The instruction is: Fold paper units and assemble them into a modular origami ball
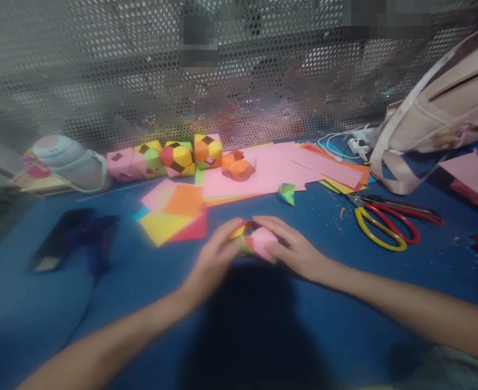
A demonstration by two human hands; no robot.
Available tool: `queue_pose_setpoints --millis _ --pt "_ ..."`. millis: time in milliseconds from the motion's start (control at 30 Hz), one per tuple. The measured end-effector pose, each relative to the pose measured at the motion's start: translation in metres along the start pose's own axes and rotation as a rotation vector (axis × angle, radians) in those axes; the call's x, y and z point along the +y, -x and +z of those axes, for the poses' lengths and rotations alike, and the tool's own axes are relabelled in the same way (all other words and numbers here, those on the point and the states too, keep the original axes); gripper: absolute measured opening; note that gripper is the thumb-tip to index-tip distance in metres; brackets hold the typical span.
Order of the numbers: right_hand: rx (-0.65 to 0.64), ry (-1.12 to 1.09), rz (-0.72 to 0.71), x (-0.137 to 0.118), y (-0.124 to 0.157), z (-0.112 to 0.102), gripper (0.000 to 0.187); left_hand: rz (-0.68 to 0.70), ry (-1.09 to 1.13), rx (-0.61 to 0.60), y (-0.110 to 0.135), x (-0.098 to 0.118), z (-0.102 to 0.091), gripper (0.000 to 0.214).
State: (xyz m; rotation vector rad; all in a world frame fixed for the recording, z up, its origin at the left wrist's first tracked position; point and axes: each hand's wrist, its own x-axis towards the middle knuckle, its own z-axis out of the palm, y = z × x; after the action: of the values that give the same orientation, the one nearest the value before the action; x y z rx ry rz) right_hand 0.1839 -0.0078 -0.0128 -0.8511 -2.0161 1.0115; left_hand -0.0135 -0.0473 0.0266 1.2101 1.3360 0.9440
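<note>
Item 1. Folded paper ball [258,239], part-built, with pink, yellow and green faces. It sits on the blue table [141,303] straight in front of me, between my hands.

Item 2. My left hand [214,255], blurred. The fingertips close on the ball's left side, with the thumb underneath as far as I can tell.

Item 3. My right hand [293,248]. The fingers are laid over the ball's top and right side, clasping it.

Item 4. Step in hand, by my judgement: pressing the folded pieces of the ball together.

Item 5. A next move calls for one hand to keep the shape steady while the other works a loose flap, using light pressure so the paper does not crush.

Item 6. Loose green folded unit [286,193], just beyond the ball.

Item 7. Stack of coloured paper squares [174,214], near my left hand.

Item 8. Pink sheets [263,170], further back.

Item 9. Row of finished paper balls [177,158] along the perforated metal screen [100,70], with an orange ball [236,165] at its right end.

Item 10. Scissors [385,223], red and yellow handles, to the right and well apart from my hands.

Item 11. Beige bag [442,114], far right.

Item 12. White lidded container [70,160], far left.
</note>
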Motion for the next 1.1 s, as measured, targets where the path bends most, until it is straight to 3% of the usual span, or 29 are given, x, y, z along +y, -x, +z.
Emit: queue_pose_setpoints --millis 167,300,433,533,633,900,1100 --pt "-0.001 0.032 -0.033 -0.001 0.001 0.0 0.05 -0.028 0.225 -0.016 0.002 0.001 0.003 0.058" --pt "0.031 0.076 -0.05 -0.003 0.003 0.002 0.053 -0.069 0.34 0.057 0.0 -0.002 0.008 0.072" --pt "0.114 0.158 -0.067 0.0 0.005 0.009 0.059 -0.098 0.429 0.087 -0.003 -0.005 0.013 0.072" --pt "0.164 0.211 -0.045 0.002 0.004 0.016 0.067 -0.081 0.488 0.02 -0.002 -0.006 0.015 0.066" --pt "0.193 0.246 -0.038 0.003 0.001 0.022 0.075 -0.069 0.516 -0.047 0.001 -0.007 0.016 0.068" --pt "0.296 0.39 0.024 0.002 -0.007 0.026 0.088 -0.104 0.545 -0.029 -0.001 -0.003 0.028 0.075" --pt "0.212 0.423 -0.01 -0.001 -0.004 0.024 0.097 0.021 0.412 0.004 -0.022 0.001 0.023 0.077"
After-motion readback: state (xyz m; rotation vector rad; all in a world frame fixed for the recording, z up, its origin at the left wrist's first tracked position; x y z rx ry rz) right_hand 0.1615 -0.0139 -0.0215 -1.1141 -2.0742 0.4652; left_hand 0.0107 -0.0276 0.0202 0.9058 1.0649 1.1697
